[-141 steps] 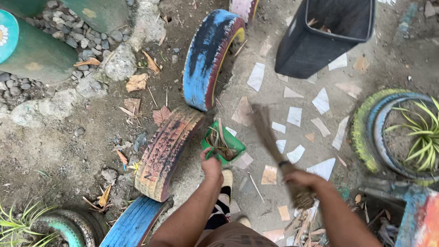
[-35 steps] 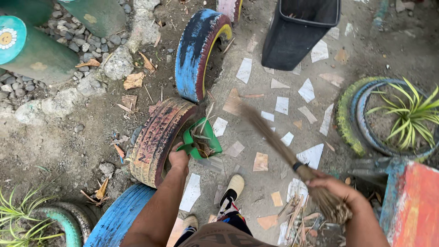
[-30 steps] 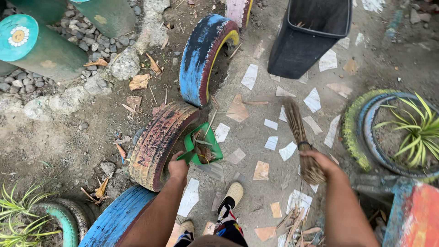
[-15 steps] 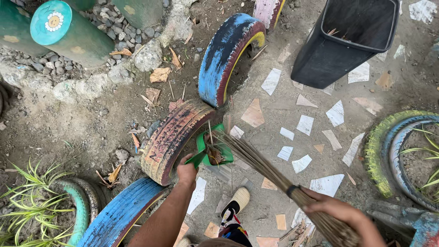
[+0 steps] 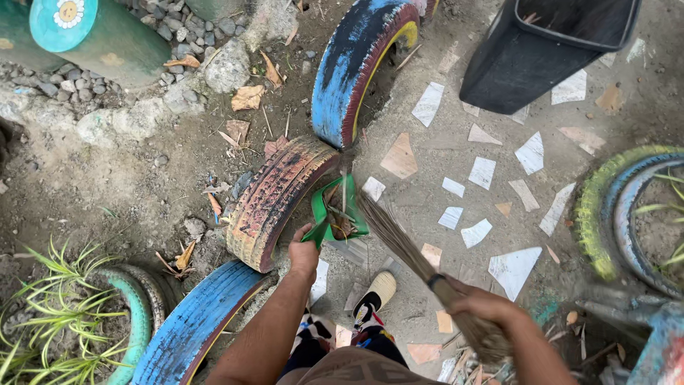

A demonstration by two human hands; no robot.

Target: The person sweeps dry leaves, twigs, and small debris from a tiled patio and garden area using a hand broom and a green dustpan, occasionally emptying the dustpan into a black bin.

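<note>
My left hand (image 5: pixel 305 251) grips the handle of a green dustpan (image 5: pixel 335 212) that rests on the ground against a faded red half-buried tyre (image 5: pixel 274 197). Dry leaves and twigs lie in the pan. My right hand (image 5: pixel 479 305) is closed around a bundle stick broom (image 5: pixel 399 239), whose bristle tips reach the pan's mouth. My foot in a patterned slipper (image 5: pixel 373 301) stands just below the pan.
A black bin (image 5: pixel 545 46) stands at the upper right. A blue tyre (image 5: pixel 356 68) and another blue tyre (image 5: pixel 196 321) border the path of broken tile pieces (image 5: pixel 484 171). Green drums (image 5: pixel 92 36), stones, dry leaves and planted tyres (image 5: pixel 627 214) surround the spot.
The broom has swung back and forth across the tiled ground and now points into the dustpan. My left hand has kept the pan by the red tyre.
</note>
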